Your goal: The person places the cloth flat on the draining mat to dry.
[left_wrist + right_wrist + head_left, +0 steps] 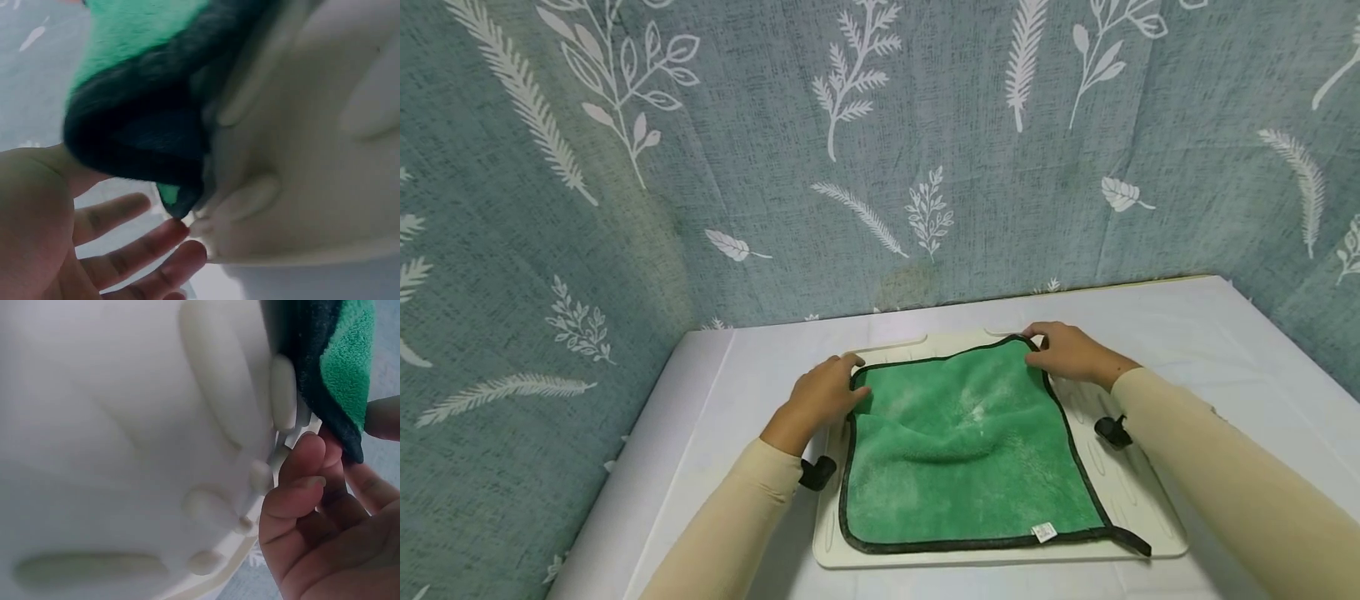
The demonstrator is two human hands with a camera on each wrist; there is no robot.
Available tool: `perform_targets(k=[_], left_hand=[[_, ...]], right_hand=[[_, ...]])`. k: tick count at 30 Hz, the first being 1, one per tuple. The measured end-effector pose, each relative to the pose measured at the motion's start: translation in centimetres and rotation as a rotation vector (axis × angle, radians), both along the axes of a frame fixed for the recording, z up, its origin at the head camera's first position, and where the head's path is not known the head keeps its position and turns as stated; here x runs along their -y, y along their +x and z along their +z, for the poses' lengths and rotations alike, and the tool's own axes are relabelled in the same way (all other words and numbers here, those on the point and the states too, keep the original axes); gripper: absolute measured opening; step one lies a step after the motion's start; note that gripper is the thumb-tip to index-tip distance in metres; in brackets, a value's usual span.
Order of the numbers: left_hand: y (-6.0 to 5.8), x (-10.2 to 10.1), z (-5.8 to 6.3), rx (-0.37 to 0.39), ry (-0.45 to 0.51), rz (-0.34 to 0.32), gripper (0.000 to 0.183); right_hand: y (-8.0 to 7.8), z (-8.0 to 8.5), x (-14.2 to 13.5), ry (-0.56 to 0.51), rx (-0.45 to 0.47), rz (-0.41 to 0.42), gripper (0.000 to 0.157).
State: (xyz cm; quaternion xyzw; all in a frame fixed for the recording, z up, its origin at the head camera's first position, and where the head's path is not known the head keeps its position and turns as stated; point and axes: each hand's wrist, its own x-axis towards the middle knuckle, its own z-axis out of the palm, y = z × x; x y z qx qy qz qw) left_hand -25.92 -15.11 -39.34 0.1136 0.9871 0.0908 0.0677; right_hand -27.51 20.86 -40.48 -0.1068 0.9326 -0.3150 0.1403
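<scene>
A green plush cleaning cloth [970,492] with dark edging lies over a cream plastic board [1150,500], its middle raised in a soft fold. At the cloth's far right corner, my right hand [1071,354] pinches the edge between thumb and fingers. In the right wrist view this hand [337,519] has the corner of the cloth [347,369] between them. My left hand [823,396] is at the far left corner, thumb over the cloth. The left wrist view shows the left hand [119,250] with loosely spread fingers, one fingertip touching the cloth's dark corner [137,144].
The board rests on a white-covered table [707,417]. A grey-green leaf-print curtain [760,167] stands behind and to the left. A white label [1043,532] and a dark loop [1131,540] are at the cloth's near edge.
</scene>
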Motion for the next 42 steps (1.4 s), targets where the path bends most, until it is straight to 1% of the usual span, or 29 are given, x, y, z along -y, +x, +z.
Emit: perform_targets(k=[4,6,10,12,15,19,24,28,37,42], left_hand=[[-0.5,-0.3,-0.5,0.01,0.013,0.004,0.055],[-0.6,-0.3,-0.7,0.038,0.033,0.011,0.056],[-0.9,-0.4,-0.9,0.101,0.073,0.047,0.052],[-0.9,-0.3,-0.9,0.114,0.083,0.068,0.048],[-0.9,-0.1,-1.0,0.095,0.094,0.074,0.038],[-0.8,0.0,-1.3,0.04,0.098,0.06,0.024],[-0.8,0.1,-1.3,-0.018,0.102,0.052,0.012],[-1.1,0.2,-1.0,-0.035,0.125,0.06,0.009],[-2.0,0.3,-0.3,-0.02,0.144,0.077,0.011],[-2.2,0.2,0.0,-0.031,0.144,0.083,0.011]], right_hand=[[-0.1,-0.1,0.0,0.002,-0.021,0.002,0.049],[0.0,-0.1,0.0,-0.001,-0.024,0.006,0.049],[0.2,0.1,0.1,-0.011,-0.011,0.017,0.049],[0.2,0.1,0.2,-0.017,-0.009,0.024,0.049],[0.3,0.0,0.1,-0.015,-0.012,0.024,0.048],[0.5,-0.1,0.0,-0.012,-0.008,0.016,0.047],[0.5,-0.3,-0.2,-0.016,0.002,0.013,0.047],[0.5,-0.3,-0.2,-0.02,-0.006,0.012,0.047],[0.5,-0.1,-0.5,-0.022,-0.016,-0.003,0.046],[0.3,-0.2,-0.7,-0.016,-0.034,-0.002,0.046]])
